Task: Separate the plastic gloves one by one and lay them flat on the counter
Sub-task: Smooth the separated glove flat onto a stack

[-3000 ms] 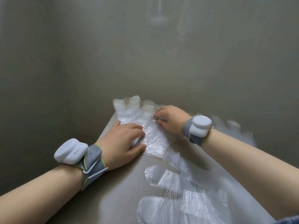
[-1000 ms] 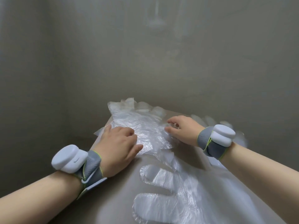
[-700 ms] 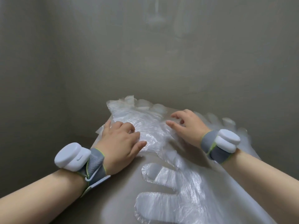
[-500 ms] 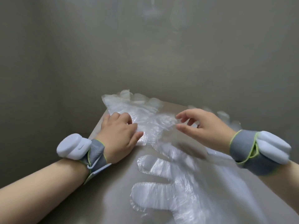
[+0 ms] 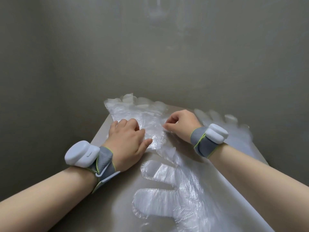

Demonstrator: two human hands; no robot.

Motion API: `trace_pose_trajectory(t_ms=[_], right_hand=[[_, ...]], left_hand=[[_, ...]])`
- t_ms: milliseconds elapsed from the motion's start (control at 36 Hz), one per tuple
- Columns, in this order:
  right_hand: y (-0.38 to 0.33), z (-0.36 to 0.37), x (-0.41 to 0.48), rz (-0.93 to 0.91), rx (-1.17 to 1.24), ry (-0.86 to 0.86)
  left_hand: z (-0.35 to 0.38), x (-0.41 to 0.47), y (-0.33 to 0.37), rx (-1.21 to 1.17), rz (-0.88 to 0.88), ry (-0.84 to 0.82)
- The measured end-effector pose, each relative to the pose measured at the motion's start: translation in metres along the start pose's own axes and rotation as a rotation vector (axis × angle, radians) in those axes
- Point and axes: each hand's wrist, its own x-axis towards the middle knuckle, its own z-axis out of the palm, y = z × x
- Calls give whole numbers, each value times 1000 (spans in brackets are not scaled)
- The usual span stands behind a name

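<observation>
The left hand (image 5: 127,141) lies on a crumpled stack of clear, thin plastic gloves (image 5: 142,113) at the far corner of the dull grey metal counter (image 5: 107,201). Its fingers are bent at the knuckles and their tips are hidden, so I cannot tell whether they grip the film; the thumb lies straight on it. The right hand (image 5: 181,126) has its fingers curled in, thumb and forefinger pinching an edge of the stack's top film. The stack's finger ends point away toward the grey wall (image 5: 150,56), its long axis running near to far. A flat clear plastic glove (image 5: 167,190) lies nearer, fingers pointing left; its cuff runs under the right forearm and is cut off at the bottom edge. Another clear glove (image 5: 229,119) behind the right wrist is blurred, its fingers toward the wall. Each wrist wears a grey band with a white module (image 5: 82,154); the left one bears a small curved mark, not readable as writing.
</observation>
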Motion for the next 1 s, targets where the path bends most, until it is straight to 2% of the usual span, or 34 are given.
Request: trace_pose_trajectory(t_ms=[167, 278, 389, 500, 694, 806, 889, 1000], right_hand=[[2, 2, 8, 13, 89, 37], [-5, 2, 25, 7, 110, -29], [-20, 10, 37, 43, 314, -20], [-30, 13, 46, 90, 380, -45], [-36, 14, 59, 275, 463, -20], [-42, 9, 63, 381, 607, -114], [-38, 10, 60, 299, 578, -149], [-37, 13, 59, 131, 528, -68]], left_hand=[[-3, -1, 1, 0, 24, -3], [-2, -1, 1, -4, 28, -10], [-2, -1, 0, -2, 31, -17], [1, -1, 1, -1, 42, -20], [-2, -3, 1, -78, 64, -18], [-5, -4, -4, -153, 106, -17], [-4, -5, -10, -190, 130, -3], [-6, -7, -17, -283, 148, 66]])
